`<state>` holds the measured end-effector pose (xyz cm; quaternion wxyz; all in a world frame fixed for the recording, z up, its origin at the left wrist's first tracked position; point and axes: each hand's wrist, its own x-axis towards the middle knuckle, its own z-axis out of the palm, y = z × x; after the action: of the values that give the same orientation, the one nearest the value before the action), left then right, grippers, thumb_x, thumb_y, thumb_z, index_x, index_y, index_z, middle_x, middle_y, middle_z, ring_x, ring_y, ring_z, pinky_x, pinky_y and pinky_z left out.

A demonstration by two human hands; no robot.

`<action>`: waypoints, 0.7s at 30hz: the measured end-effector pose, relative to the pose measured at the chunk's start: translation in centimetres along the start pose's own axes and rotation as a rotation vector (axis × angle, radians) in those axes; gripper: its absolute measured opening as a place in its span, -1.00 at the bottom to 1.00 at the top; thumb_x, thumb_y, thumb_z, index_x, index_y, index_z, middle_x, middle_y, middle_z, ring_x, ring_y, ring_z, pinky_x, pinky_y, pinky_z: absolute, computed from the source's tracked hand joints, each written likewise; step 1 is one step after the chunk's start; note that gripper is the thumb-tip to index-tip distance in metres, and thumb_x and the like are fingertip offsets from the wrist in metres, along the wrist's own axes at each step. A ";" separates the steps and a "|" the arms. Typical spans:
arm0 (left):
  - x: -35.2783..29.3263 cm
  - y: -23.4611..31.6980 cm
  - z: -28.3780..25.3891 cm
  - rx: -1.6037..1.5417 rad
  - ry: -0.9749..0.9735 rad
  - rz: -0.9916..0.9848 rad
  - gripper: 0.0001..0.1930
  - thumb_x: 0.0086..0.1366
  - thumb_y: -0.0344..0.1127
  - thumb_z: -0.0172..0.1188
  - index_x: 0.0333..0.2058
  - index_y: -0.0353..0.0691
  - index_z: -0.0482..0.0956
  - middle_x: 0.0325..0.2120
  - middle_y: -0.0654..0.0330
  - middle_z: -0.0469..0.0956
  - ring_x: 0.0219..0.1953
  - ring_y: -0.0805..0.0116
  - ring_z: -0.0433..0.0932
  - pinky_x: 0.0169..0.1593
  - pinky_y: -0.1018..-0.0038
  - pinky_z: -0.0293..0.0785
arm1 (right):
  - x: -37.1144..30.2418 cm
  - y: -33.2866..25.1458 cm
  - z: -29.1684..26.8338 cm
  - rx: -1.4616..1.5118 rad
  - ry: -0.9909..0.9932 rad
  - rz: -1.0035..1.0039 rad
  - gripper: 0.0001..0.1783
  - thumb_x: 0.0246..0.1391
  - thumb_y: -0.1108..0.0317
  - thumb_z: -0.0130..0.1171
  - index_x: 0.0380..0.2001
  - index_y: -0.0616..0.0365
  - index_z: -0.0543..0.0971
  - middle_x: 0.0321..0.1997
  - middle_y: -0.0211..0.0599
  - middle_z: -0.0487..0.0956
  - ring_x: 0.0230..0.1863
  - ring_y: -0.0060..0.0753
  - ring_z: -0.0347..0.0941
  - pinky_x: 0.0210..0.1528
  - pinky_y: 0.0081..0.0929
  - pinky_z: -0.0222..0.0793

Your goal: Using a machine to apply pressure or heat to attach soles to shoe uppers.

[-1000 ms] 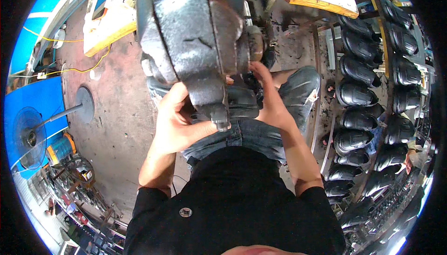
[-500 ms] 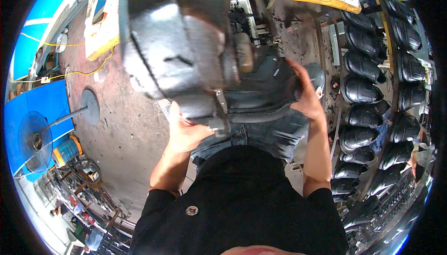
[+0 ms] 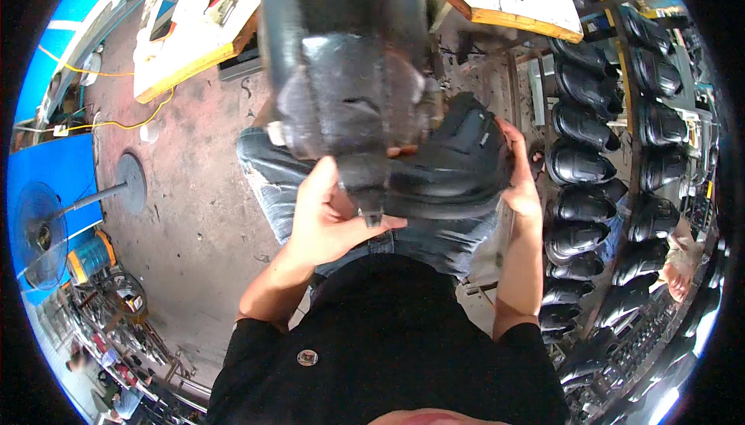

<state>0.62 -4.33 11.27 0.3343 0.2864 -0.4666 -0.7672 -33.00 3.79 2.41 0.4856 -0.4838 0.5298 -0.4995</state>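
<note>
A black shoe [image 3: 450, 173] lies sideways over my lap. My right hand [image 3: 521, 173] is closed round its right end, thumb and fingers along the edge. At the other end my left hand [image 3: 334, 223] grips it from the near left, with a finger stretched along its lower edge. In front of the shoe's left part stands a large dark machine head [image 3: 341, 91], close and blurred. Its narrow lower tip comes down beside my left fingers and hides that part of the shoe. Whether the tip touches the shoe, I cannot tell.
White worktops with yellow edges stand ahead, one at the left [image 3: 186, 60] and one at the right [image 3: 497, 14]. Racks with several black shoes [image 3: 578, 163] line the right side. A standing fan [image 3: 43, 231] is on the left, and a yellow cord [image 3: 147, 120] runs along the floor.
My view has shifted, and the machine head now appears further right, covering the pale bin behind it. Both hands keep hold of the shoe. More of my left jeans leg shows.
</note>
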 end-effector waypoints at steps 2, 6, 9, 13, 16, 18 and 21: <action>0.2 0.1 0.4 0.000 0.049 0.005 -0.29 0.09 -0.71 0.44 0.21 -0.32 0.34 0.20 -0.04 0.48 0.21 0.22 0.50 0.15 0.26 0.57 | -0.3 -0.1 0.1 0.056 0.010 0.008 0.23 -0.50 0.57 0.40 0.44 0.18 0.21 0.53 -0.17 0.22 0.56 -0.18 0.05 0.57 -0.22 -0.13; 0.2 -1.4 -1.0 0.298 0.043 0.271 -0.46 0.03 -0.61 0.54 -0.01 -0.36 0.52 -0.07 0.08 0.65 0.05 0.40 0.59 -0.02 0.43 0.60 | -0.1 -1.4 -0.3 -0.078 0.030 0.071 0.23 -0.53 0.59 0.44 0.43 0.20 0.25 0.51 -0.16 0.26 0.53 -0.18 0.12 0.57 -0.24 -0.08; -0.7 -2.5 -1.4 0.123 0.155 0.133 -0.44 0.01 -0.61 0.54 0.00 -0.31 0.49 -0.16 0.23 0.63 -0.16 0.46 0.60 0.02 0.39 0.56 | -0.1 -2.5 -1.6 -0.265 0.050 -0.008 0.26 -0.54 0.55 0.55 0.42 0.20 0.28 0.46 -0.20 0.32 0.48 -0.21 0.20 0.53 -0.25 0.04; -1.4 -3.8 -1.3 0.024 0.251 0.093 -0.13 0.06 -0.06 0.58 0.26 -0.28 0.35 0.21 -0.25 0.43 0.28 -0.22 0.43 0.35 -0.06 0.32 | 0.7 -6.5 -1.9 -0.408 0.060 -0.065 0.28 -0.68 0.53 0.58 0.38 0.21 0.36 0.43 -0.17 0.41 0.44 -0.16 0.30 0.49 -0.23 0.14; -1.4 -4.3 -1.6 -0.183 0.273 0.159 -0.21 0.17 -0.11 0.50 0.28 -0.28 0.34 0.25 -0.21 0.39 0.35 -0.23 0.35 0.40 -0.11 0.24 | 1.3 -9.4 -2.0 -0.557 0.039 -0.166 0.30 -0.76 0.47 0.59 0.35 0.23 0.39 0.40 -0.11 0.44 0.43 -0.10 0.32 0.49 -0.20 0.13; -0.9 -3.7 -1.3 -0.526 0.491 0.032 -0.29 0.10 -0.76 0.32 0.26 -0.32 0.36 -0.01 0.11 0.62 -0.04 0.26 0.64 0.08 0.33 0.59 | 1.7 -11.1 -1.7 -0.587 0.052 -0.192 0.33 -0.82 0.37 0.62 0.32 0.26 0.41 0.41 -0.07 0.43 0.44 -0.04 0.31 0.50 -0.17 0.12; -2.0 -5.1 -2.5 -0.570 0.406 0.155 -0.16 0.09 -0.77 0.29 0.36 -0.22 0.25 0.04 0.14 0.59 -0.10 0.33 0.64 0.00 0.41 0.59 | 1.9 -13.4 -0.8 -0.667 0.096 -0.268 0.40 -0.85 0.22 0.66 0.34 0.28 0.39 0.45 0.01 0.39 0.46 0.02 0.28 0.49 -0.13 0.13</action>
<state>2.46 -2.34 5.94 0.5437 0.2919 -0.1781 -0.7664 -33.59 1.54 15.81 0.2057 -0.6567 0.6177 -0.3806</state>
